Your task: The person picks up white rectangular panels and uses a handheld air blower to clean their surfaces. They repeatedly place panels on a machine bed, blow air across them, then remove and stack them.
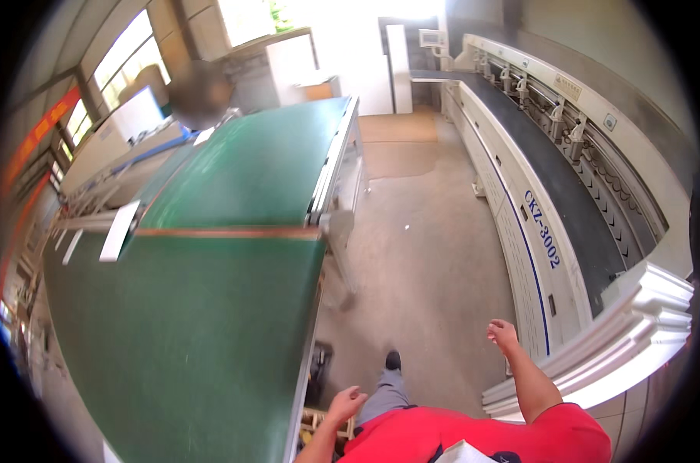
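Note:
My left hand (347, 404) hangs beside the right edge of a long green conveyor belt (195, 332), its fingers loosely curled in with nothing seen in them. On the other side, my right hand (504, 333) is held out in the air, also curled and bare. It is nearest to a stack of white boards or panels (635, 332), apart from it, and to the pale side of a long machine (527, 224). Neither hand appears to touch anything.
A second green belt (249, 162) continues beyond the first. White strips (120, 231) lie by the left side of the joint. The concrete floor (427, 239) forms an aisle between belts and machine. Tall white panels (373, 85) and brown sheeting (400, 127) are at the far end.

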Demonstrator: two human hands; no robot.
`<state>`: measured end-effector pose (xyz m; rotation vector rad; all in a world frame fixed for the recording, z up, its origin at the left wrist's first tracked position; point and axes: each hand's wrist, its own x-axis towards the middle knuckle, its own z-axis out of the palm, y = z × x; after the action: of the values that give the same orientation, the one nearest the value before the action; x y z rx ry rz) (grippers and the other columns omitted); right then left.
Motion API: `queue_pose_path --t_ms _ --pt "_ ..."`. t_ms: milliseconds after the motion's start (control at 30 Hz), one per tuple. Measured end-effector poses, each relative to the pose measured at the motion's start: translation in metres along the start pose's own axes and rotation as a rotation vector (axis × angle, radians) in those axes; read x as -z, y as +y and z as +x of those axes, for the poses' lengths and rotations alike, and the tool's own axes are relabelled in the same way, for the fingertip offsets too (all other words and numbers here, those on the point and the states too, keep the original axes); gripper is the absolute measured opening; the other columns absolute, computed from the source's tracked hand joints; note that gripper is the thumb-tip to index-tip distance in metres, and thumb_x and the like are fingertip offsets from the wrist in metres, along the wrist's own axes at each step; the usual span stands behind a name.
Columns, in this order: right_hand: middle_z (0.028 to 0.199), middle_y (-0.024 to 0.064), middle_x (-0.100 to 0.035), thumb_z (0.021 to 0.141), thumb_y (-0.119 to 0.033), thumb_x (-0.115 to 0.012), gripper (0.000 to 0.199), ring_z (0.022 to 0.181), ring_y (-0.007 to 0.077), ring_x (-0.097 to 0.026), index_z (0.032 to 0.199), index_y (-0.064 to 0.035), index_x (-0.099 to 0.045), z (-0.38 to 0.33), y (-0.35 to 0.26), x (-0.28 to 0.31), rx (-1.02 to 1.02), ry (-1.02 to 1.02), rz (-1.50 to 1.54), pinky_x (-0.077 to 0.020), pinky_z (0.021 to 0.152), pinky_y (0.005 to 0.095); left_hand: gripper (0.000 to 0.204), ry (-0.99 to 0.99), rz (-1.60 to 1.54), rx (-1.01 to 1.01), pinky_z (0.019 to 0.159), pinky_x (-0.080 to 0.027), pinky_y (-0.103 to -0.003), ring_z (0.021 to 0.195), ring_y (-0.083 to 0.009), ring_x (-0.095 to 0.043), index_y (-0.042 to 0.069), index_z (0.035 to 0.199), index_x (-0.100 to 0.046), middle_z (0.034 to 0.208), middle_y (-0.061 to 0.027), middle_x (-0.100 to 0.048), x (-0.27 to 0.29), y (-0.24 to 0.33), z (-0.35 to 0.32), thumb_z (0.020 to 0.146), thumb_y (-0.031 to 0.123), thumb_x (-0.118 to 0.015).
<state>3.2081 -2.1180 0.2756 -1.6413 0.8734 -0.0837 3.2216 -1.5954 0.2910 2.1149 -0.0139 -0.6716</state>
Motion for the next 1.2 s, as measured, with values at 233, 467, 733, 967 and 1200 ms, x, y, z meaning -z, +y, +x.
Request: queue_pose_path --t_ms 233,467,733,967,1200 --pt "0.08 0.0071 -0.068 0.081 -0.027 -0.067 0.027 0.069 0.0151 -0.063 0.097 -0.0043 -0.069 0.108 -0.011 -0.035 -0.261 -0.333 -0.181 -0.0492 0.06 0.0302 0.053 -0.208 0.12 -0.384 0.087 -0.05 -0.036 0.098 -0.0273 -0.066 -0.002 0.127 -0.053 0.105 -0.0153 -0.069 0.059 0.301 0.305 0.087 0.031 -0.064" --pt "0.069 0.0148 -0.067 0.073 -0.018 -0.058 0.015 0.066 0.0262 -0.066 0.068 -0.0086 -0.069 0.281 0.053 -0.01 -0.432 -0.327 -0.749 -0.0507 0.058 0.0394 0.052 -0.221 0.432 -0.59 0.085 -0.05 -0.037 0.098 -0.03 -0.065 -0.001 0.127 -0.053 0.107 -0.0155 -0.068 0.086 0.497 0.591 0.087 0.031 -0.063" --pt "0.077 0.0139 -0.067 0.084 -0.027 -0.06 0.024 0.069 0.0238 -0.064 0.086 -0.0049 -0.071 0.777 -0.17 -0.086 -0.326 -0.108 -0.662 -0.0502 0.062 0.039 0.055 -0.303 0.234 -0.167 0.086 -0.05 -0.034 0.099 -0.0275 -0.066 -0.001 0.13 -0.052 0.107 -0.0157 -0.068 0.123 0.55 0.804 0.086 0.03 -0.064" --pt "0.098 0.0113 -0.067 0.084 -0.02 -0.066 0.041 0.085 0.0173 -0.063 0.119 0.0007 -0.06 1.092 -0.555 -0.193 0.095 -0.127 0.016 -0.0517 0.075 0.0314 0.052 0.107 -0.135 0.027 0.087 -0.051 -0.034 0.098 -0.0248 -0.066 -0.002 0.124 -0.056 0.105 -0.0172 -0.068 0.139 0.538 1.06 0.086 0.031 -0.066" --pt "0.085 0.0097 -0.066 0.089 -0.021 -0.059 0.029 0.072 0.0186 -0.061 0.109 -0.001 -0.065 1.239 -0.545 -0.212 -0.271 -0.334 -0.409 -0.049 0.061 0.033 0.048 0.098 -0.166 -0.219 0.082 -0.051 -0.034 0.093 -0.0253 -0.066 -0.001 0.124 -0.056 0.102 -0.0154 -0.069 0.25 0.775 1.347 0.087 0.029 -0.062"
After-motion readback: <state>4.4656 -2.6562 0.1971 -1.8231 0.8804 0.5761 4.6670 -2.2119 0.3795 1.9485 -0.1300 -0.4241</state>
